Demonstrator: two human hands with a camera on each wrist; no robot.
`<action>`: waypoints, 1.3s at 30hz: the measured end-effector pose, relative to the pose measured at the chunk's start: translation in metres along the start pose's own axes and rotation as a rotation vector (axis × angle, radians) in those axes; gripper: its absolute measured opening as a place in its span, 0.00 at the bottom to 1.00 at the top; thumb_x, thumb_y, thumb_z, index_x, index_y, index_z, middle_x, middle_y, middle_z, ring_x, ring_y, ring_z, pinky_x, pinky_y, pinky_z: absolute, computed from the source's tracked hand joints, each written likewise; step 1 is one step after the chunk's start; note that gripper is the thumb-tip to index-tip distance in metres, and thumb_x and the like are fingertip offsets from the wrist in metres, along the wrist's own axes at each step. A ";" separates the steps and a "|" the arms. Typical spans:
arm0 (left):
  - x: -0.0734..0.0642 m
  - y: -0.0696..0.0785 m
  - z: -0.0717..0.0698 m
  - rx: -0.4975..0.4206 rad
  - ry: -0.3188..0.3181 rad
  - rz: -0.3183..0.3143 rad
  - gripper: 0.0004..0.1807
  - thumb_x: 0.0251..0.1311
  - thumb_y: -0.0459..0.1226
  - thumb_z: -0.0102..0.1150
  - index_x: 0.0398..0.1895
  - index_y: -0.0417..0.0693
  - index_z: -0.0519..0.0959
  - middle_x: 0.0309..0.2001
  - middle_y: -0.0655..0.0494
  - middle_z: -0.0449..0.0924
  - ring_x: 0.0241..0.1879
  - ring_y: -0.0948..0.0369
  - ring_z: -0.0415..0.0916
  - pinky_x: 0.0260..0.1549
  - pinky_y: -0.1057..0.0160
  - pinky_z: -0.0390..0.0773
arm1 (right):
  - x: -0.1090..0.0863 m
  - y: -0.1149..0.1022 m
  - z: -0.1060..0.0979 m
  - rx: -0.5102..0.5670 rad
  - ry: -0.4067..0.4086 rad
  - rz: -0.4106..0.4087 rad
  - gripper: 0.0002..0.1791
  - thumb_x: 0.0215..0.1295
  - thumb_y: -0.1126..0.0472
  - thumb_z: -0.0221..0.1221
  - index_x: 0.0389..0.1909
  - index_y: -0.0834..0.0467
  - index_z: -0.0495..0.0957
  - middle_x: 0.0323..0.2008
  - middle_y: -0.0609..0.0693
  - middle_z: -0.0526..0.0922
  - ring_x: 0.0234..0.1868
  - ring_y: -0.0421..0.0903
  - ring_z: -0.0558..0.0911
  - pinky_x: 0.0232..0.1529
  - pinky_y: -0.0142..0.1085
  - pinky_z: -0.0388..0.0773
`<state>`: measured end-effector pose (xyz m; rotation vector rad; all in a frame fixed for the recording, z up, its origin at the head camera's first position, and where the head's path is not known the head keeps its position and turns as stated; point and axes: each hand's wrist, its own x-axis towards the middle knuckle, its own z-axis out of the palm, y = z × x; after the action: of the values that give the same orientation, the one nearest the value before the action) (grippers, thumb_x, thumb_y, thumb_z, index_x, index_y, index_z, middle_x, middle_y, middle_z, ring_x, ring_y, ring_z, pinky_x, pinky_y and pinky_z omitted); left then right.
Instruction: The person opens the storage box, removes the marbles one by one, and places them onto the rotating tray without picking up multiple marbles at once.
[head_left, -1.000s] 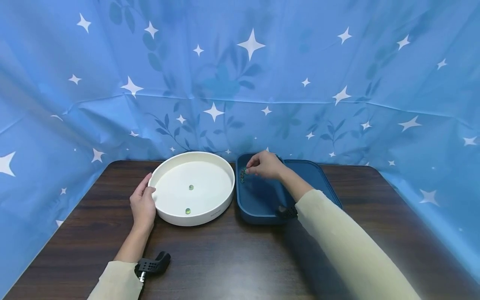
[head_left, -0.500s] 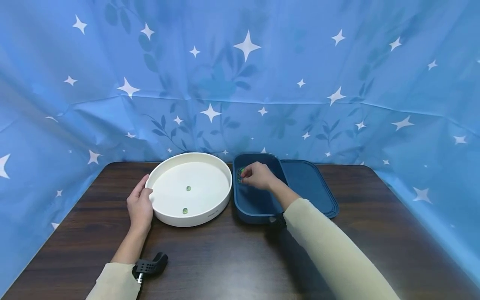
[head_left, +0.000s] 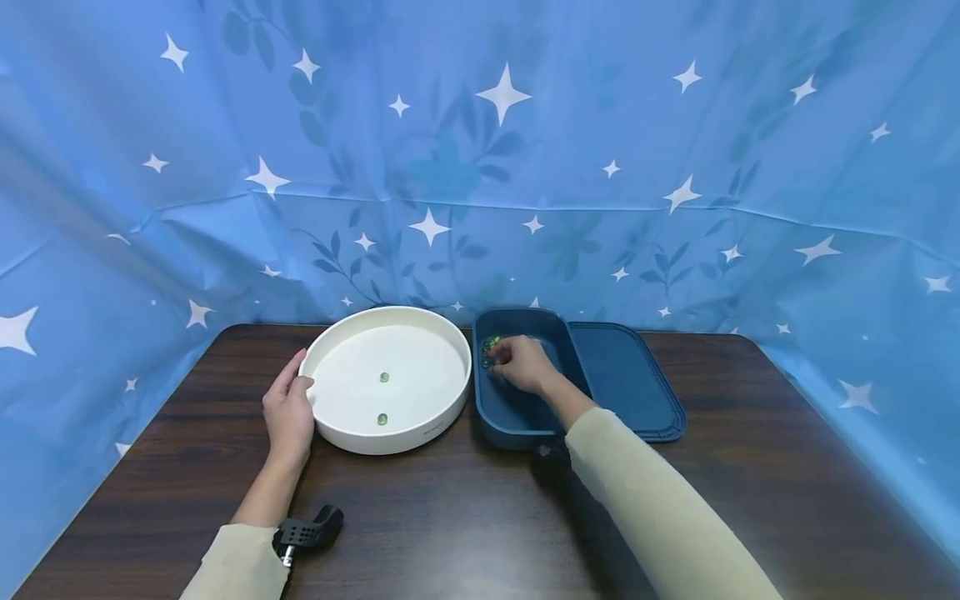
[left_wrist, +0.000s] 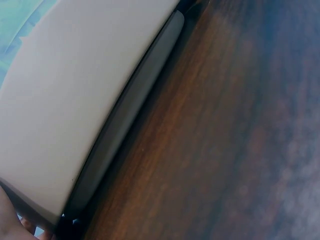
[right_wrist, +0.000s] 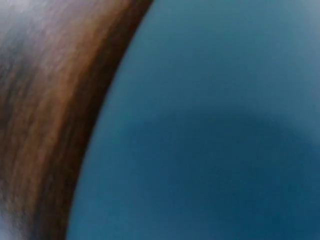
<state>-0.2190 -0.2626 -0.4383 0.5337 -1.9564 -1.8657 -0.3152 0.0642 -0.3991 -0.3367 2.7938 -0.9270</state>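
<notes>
My left hand (head_left: 288, 414) grips the left side of a round white tray (head_left: 322, 424), its thumb over the rim. On the tray floor lie two green glass marbles, one near the middle (head_left: 384, 377) and the other closer to the front (head_left: 382, 419). To the right, my right hand (head_left: 522, 364) reaches down into a dark blue rectangular box (head_left: 517, 417). Its bent thumb and forefinger are at several small glass marbles (head_left: 491, 343) by the box's left wall. The fingertips partly cover these marbles, so whether one is pinched is unclear.
A flat blue lid (head_left: 626, 375) lies on the dark wooden table (head_left: 420, 517), right against the box. Behind the table's far edge hangs a blue curtain (head_left: 570, 125) with white stars. The tray and box stand side by side, almost touching.
The right hand has moved lower and toward the front of the box, and its thumb and forefinger look more spread. The left hand keeps its grip on the tray.
</notes>
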 end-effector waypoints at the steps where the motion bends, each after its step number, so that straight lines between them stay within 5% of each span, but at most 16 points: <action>1: 0.000 0.000 0.000 0.000 0.001 0.002 0.31 0.69 0.32 0.38 0.75 0.53 0.67 0.77 0.55 0.63 0.77 0.56 0.58 0.76 0.51 0.61 | 0.000 0.000 0.001 0.005 0.000 -0.003 0.15 0.67 0.62 0.64 0.53 0.57 0.84 0.44 0.53 0.86 0.43 0.47 0.83 0.45 0.39 0.84; 12: -0.001 -0.001 0.000 0.004 0.000 0.012 0.31 0.69 0.32 0.38 0.75 0.54 0.67 0.78 0.56 0.62 0.78 0.55 0.56 0.76 0.50 0.59 | 0.002 0.001 0.006 -0.060 0.007 -0.029 0.10 0.67 0.60 0.63 0.47 0.56 0.86 0.44 0.52 0.87 0.46 0.47 0.84 0.51 0.42 0.82; 24: 0.000 -0.001 -0.001 0.006 -0.008 0.014 0.31 0.69 0.32 0.38 0.76 0.52 0.67 0.77 0.56 0.62 0.78 0.55 0.56 0.77 0.50 0.59 | -0.001 -0.003 -0.002 -0.034 0.000 -0.087 0.09 0.68 0.61 0.63 0.45 0.57 0.87 0.42 0.51 0.88 0.41 0.44 0.84 0.43 0.37 0.83; 39: 0.001 -0.002 0.000 -0.003 -0.005 0.010 0.31 0.69 0.32 0.38 0.75 0.54 0.67 0.77 0.57 0.63 0.78 0.56 0.57 0.76 0.51 0.60 | -0.031 -0.027 -0.021 -0.009 0.036 -0.165 0.09 0.68 0.56 0.64 0.45 0.54 0.87 0.41 0.49 0.88 0.39 0.43 0.83 0.38 0.35 0.82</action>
<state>-0.2194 -0.2630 -0.4402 0.5175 -1.9563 -1.8651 -0.2861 0.0629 -0.3634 -0.5640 2.8381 -0.9640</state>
